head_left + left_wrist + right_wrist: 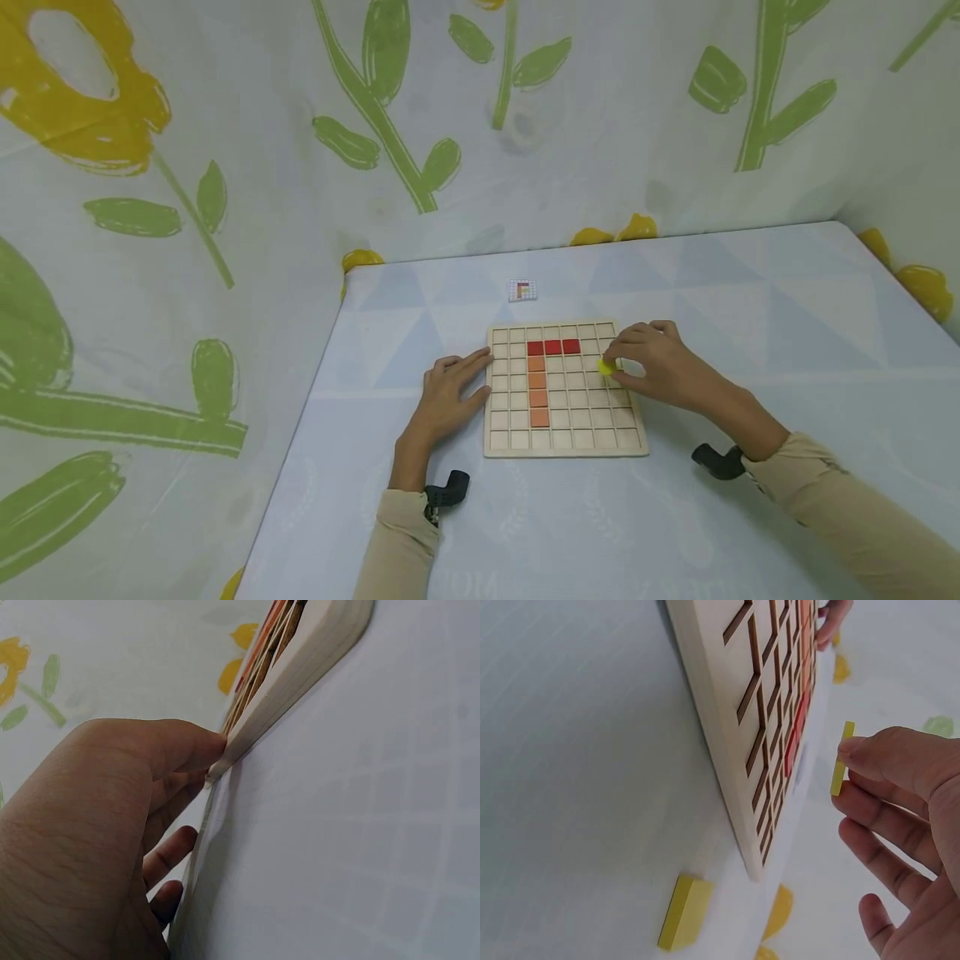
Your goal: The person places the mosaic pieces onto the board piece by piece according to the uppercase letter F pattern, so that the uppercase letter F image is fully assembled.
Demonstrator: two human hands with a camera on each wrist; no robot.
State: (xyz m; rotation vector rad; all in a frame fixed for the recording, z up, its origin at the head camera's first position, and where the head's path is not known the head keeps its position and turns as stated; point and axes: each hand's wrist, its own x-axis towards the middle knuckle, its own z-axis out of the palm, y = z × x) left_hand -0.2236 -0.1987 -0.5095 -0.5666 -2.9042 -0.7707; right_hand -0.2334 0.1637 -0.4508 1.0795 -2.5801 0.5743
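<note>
A square wooden grid board (566, 453) lies on the table. Three red tiles (552, 347) sit in a row near its top, and a column of several orange tiles (538, 397) runs down from the row's left end. Between thumb and forefinger, my right hand (660, 362) pinches a thin yellow tile (843, 761), above the board's right side. Its other fingers are spread apart in the right wrist view. With fairly straight fingers, my left hand (450, 398) touches the board's left edge; the left wrist view shows the thumb right at the wooden side.
A yellow block (686, 913) lies on the table beside the board in the right wrist view; my right hand hides it in the head view. Beyond the board is a small card (522, 290) with a coloured grid pattern. Flower-printed cloth (600, 167) rises behind the table.
</note>
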